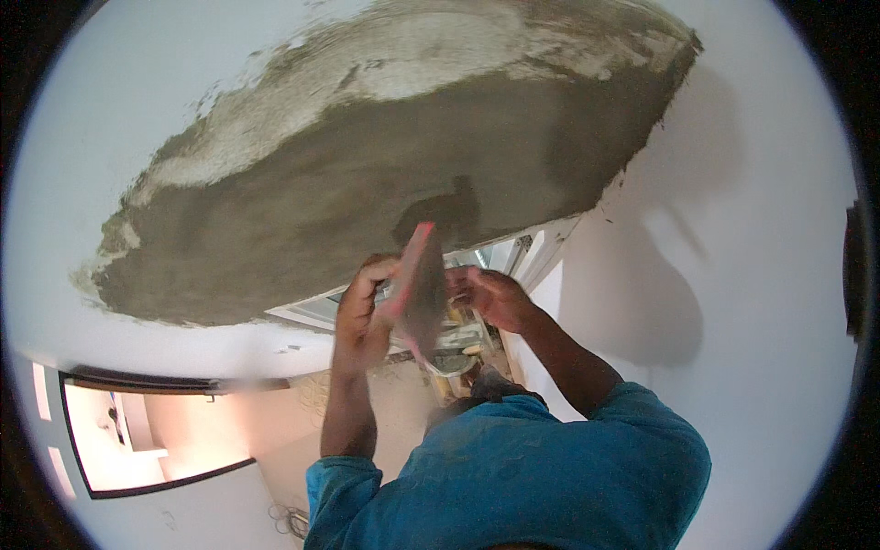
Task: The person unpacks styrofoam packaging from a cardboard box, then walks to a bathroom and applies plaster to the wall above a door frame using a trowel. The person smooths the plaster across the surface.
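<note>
Gripping the plaster hawk (pixel 423 293) with left hand (pixel 365 312) and right hand (pixel 488 295) (both clenched), person should keep it level under wet ceiling patch (pixel 367 183).

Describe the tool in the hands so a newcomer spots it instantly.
Find the big grey wet plaster patch on the white surface overhead. Just under its lower edge, the left hand and right hand grip a flat trowel. Only it has a bright pink-red edge.

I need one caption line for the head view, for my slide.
Left hand and right hand hold a mortar-covered plastering board below a grey wet plaster patch on a white ceiling.
</note>
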A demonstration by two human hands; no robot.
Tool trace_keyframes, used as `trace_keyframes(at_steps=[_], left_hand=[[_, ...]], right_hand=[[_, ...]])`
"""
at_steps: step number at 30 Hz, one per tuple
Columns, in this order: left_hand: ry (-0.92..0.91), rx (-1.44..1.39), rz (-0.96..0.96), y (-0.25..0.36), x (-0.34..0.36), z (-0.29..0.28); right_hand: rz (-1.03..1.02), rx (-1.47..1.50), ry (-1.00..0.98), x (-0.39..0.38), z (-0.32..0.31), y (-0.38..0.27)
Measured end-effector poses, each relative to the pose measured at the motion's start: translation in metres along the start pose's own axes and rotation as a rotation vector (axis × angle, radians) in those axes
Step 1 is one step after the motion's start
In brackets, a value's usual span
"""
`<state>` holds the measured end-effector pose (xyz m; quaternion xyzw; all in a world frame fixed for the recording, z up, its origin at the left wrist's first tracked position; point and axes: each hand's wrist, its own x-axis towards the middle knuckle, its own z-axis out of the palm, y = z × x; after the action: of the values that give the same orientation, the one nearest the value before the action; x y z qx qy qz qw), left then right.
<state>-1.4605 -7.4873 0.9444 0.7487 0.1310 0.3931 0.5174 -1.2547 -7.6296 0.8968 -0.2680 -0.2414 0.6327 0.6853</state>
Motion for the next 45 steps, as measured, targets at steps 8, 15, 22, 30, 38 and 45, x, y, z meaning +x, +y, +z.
trace_keyframes(at_steps=[8,15,22,30,38,45], left_hand=[[-0.41,-0.11,0.022,0.055,0.017,0.013],[-0.307,-0.222,-0.165,0.033,0.029,0.011],[-0.73,0.095,-0.512,-0.012,0.026,0.015],[-0.656,0.049,-0.691,-0.081,-0.043,-0.011],[-0.495,-0.031,-1.042,-0.082,-0.121,-0.029],[-0.468,-0.033,-1.013,-0.102,-0.109,-0.022]], right_hand=[[0.198,0.309,-0.42,-0.007,0.074,0.031],[-0.825,-0.68,0.182,-0.058,0.067,-0.088],[-1.517,-1.623,1.184,-0.018,0.048,-0.227],[-1.684,-1.648,1.384,0.026,0.098,-0.296],[-1.141,-1.876,1.536,0.015,0.029,-0.224],[-1.362,-1.596,1.331,-0.016,0.073,-0.219]])
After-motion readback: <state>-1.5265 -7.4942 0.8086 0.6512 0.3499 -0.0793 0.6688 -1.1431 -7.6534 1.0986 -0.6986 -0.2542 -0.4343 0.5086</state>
